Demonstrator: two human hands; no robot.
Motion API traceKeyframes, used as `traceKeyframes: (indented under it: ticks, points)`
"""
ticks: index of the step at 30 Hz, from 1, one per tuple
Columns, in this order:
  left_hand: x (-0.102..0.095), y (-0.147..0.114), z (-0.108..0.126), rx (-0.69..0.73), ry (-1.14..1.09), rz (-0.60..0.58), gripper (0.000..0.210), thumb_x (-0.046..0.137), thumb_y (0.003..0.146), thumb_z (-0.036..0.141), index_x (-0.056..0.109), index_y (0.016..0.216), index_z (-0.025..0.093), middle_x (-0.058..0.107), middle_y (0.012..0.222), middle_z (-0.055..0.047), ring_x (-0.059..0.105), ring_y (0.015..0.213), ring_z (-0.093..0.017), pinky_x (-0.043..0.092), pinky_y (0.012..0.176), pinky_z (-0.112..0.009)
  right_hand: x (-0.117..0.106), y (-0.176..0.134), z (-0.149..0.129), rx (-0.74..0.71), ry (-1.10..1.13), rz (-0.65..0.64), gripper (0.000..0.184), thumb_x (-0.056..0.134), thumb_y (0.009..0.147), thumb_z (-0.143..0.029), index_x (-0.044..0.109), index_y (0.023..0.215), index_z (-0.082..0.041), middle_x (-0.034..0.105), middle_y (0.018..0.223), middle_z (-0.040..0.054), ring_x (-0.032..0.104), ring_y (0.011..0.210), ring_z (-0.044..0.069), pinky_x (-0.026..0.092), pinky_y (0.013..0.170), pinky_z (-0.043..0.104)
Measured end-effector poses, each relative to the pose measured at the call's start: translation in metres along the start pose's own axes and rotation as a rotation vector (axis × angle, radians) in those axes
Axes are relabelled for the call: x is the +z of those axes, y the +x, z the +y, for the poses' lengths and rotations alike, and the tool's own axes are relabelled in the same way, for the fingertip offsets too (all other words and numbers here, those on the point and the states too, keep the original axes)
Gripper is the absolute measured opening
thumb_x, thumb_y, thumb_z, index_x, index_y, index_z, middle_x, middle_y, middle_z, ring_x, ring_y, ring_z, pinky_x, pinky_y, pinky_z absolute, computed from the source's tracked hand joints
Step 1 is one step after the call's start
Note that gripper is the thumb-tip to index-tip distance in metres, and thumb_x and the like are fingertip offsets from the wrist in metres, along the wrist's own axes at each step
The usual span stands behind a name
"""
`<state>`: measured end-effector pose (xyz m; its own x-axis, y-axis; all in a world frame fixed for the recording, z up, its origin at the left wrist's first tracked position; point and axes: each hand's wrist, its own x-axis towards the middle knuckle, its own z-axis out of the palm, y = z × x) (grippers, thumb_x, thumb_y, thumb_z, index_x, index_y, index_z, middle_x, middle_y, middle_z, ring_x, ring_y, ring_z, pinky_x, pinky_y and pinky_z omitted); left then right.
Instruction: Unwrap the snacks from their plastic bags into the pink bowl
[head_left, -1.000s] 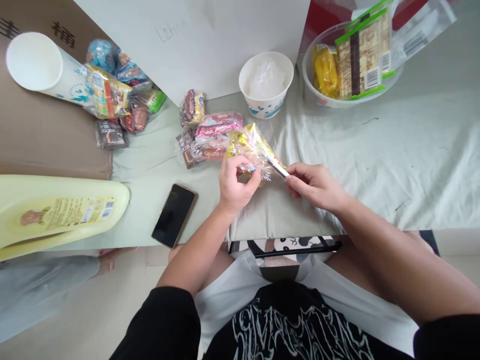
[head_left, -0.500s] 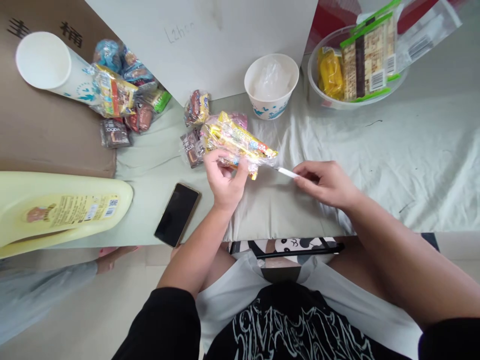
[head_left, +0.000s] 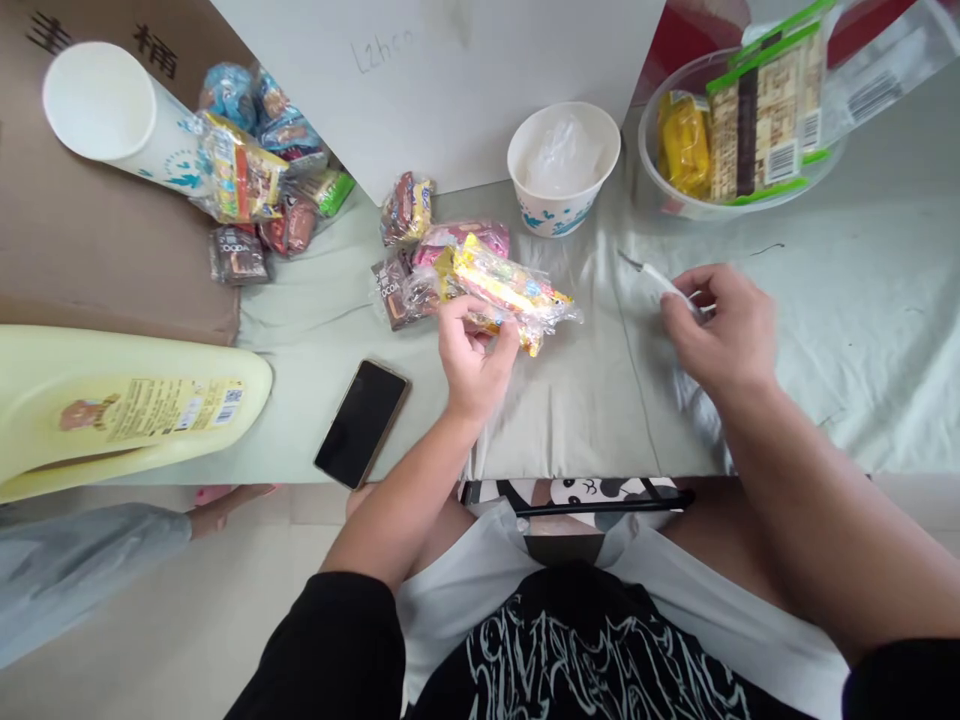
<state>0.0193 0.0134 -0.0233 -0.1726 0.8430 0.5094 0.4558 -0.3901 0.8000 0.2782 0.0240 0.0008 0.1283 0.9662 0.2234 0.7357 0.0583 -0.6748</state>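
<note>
My left hand (head_left: 478,350) is closed on the near edge of a yellow snack packet (head_left: 510,285) in crinkled clear film. Off to the right, my right hand (head_left: 724,325) grips a slim white-handled tool (head_left: 661,281), its thin dark metal tip pointing up and left, apart from the packet. Just behind the packet lie a pink packet (head_left: 480,237), a dark cocoa snack packet (head_left: 391,290) and a brown-and-yellow snack packet (head_left: 409,208). A paper bowl (head_left: 551,215) with crumpled clear plastic inside stands beyond them.
At the left, a paper cup (head_left: 105,110) lies beside several wrapped snacks (head_left: 244,180) against a cardboard box (head_left: 112,250). A pale yellow bottle (head_left: 150,410) and a phone (head_left: 362,423) lie nearer. A clear plastic bowl (head_left: 757,208) holds crackers at the back right. Someone's leg (head_left: 97,560) shows lower left.
My right hand has drawn the tool away from the packet, up and to the right. My left hand keeps its hold on the packet. The whole view has shifted slightly.
</note>
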Motion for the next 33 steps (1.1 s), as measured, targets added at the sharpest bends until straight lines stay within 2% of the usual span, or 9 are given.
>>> traceKeyframes:
  ticks: [2,6,12,17,20,24,27,29,33]
  points:
    - [0.004,-0.009,0.003,-0.009,-0.027,-0.015,0.025,0.062,0.096,0.040,0.044,0.108,0.027,0.053,0.097,-0.001,0.058,0.079,-0.011,0.052,0.064,-0.023,0.009,0.001,0.004,0.028,-0.088,0.044,0.007,0.063,0.079,-0.031,0.062,0.083,-0.025,0.069,0.085,0.0058,0.058,0.071,0.021,0.048,0.072,0.040]
    - [0.014,-0.027,0.010,0.065,-0.039,-0.118,0.024,0.063,0.093,0.031,0.046,0.109,0.028,0.055,0.098,-0.001,0.059,0.083,-0.013,0.054,0.068,-0.025,0.018,0.000,0.009,-0.071,-0.200,0.040,0.012,0.060,0.082,-0.029,0.064,0.091,-0.023,0.066,0.092,0.0103,0.061,0.090,0.030,0.047,0.087,0.051]
    - [0.017,-0.024,0.010,0.184,0.120,-0.232,0.056,0.066,0.090,0.031,0.034,0.135,0.030,0.053,0.127,-0.010,0.061,0.112,-0.022,0.058,0.086,-0.036,0.007,-0.010,-0.005,-0.234,-0.006,-0.028,0.016,0.054,0.089,-0.025,0.066,0.099,-0.026,0.064,0.099,0.0112,0.060,0.101,0.032,0.046,0.094,0.053]
    - [0.005,-0.008,0.000,0.240,0.113,-0.148,0.057,0.066,0.090,0.039,0.036,0.137,0.027,0.057,0.121,-0.009,0.061,0.113,-0.024,0.053,0.098,-0.042,0.010,-0.021,-0.016,-0.490,0.264,-0.285,0.027,0.059,0.088,-0.038,0.066,0.111,-0.025,0.066,0.110,0.0109,0.063,0.104,0.030,0.050,0.092,0.048]
    - [-0.001,-0.002,-0.003,0.191,0.117,-0.116,0.045,0.064,0.091,0.040,0.045,0.128,0.025,0.060,0.115,-0.007,0.063,0.107,-0.022,0.053,0.095,-0.039,0.020,-0.027,-0.017,-0.604,0.249,-0.438,0.026,0.061,0.087,-0.036,0.069,0.110,-0.024,0.066,0.122,0.0117,0.062,0.112,0.030,0.048,0.095,0.049]
    - [-0.006,0.006,-0.001,0.223,0.133,-0.067,0.026,0.061,0.093,0.040,0.054,0.113,0.025,0.062,0.104,-0.006,0.062,0.101,-0.021,0.052,0.093,-0.040,0.022,-0.025,-0.016,-0.540,0.131,-0.405,0.016,0.055,0.085,-0.017,0.069,0.084,-0.025,0.074,0.106,0.0076,0.065,0.101,0.028,0.047,0.089,0.046]
    - [-0.008,0.009,0.001,0.229,0.151,-0.014,0.017,0.057,0.094,0.041,0.058,0.098,0.024,0.061,0.101,-0.006,0.062,0.099,-0.021,0.052,0.089,-0.039,0.013,-0.017,-0.014,-0.423,0.132,-0.307,0.015,0.055,0.080,-0.014,0.063,0.075,-0.025,0.072,0.087,0.0054,0.065,0.086,0.025,0.050,0.085,0.044]
    - [-0.010,0.010,-0.001,0.172,0.163,-0.027,0.018,0.055,0.094,0.041,0.057,0.088,0.023,0.060,0.089,-0.003,0.061,0.085,-0.018,0.052,0.077,-0.034,0.006,-0.013,-0.013,-0.326,0.124,-0.226,0.014,0.055,0.078,-0.014,0.060,0.072,-0.026,0.069,0.080,0.0047,0.064,0.082,0.025,0.051,0.082,0.044]
    - [-0.015,0.008,-0.007,0.030,0.146,-0.060,0.015,0.059,0.090,0.032,0.051,0.080,0.023,0.045,0.063,0.005,0.042,0.053,-0.010,0.035,0.052,-0.025,0.000,-0.012,-0.010,-0.144,0.084,-0.020,0.014,0.051,0.077,-0.013,0.055,0.072,-0.026,0.065,0.078,0.0048,0.063,0.080,0.025,0.051,0.078,0.043]
